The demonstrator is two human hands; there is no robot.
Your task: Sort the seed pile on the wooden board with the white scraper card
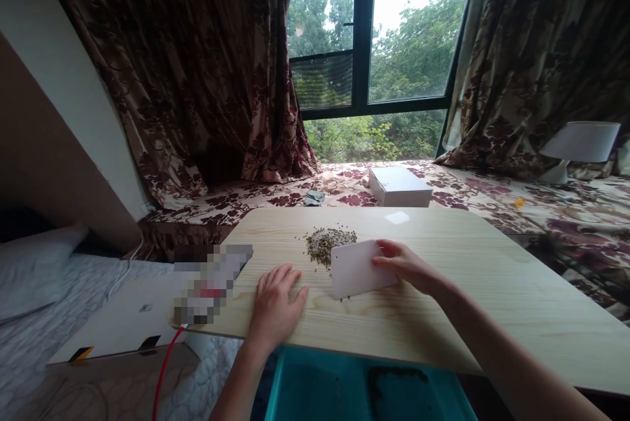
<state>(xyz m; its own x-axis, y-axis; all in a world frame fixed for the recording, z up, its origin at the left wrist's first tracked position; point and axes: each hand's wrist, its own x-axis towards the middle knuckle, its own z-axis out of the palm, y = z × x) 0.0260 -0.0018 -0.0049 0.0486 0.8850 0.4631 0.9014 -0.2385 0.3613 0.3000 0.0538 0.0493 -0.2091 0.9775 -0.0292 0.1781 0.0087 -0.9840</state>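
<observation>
My left hand (278, 300) lies flat on the light wooden table (443, 316), fingers stretched out, holding nothing. A white rectangular card (359, 269) with a small hole in one corner is pinched in my right hand (398, 263). The card leans over the tabletop beside a pile of small greenish seeds (322, 247) mixed with whitish grains. Part of that pile is hidden behind the card. A few loose seeds lie at the card's lower edge.
Below the table's near edge sits a turquoise tray (319, 381) with two compartments. A blurred-out object (211, 286) lies at the table's left, by a red cable (166, 368). Beyond the table, a white box (399, 188) and a lamp (581, 142) stand on the patterned window seat.
</observation>
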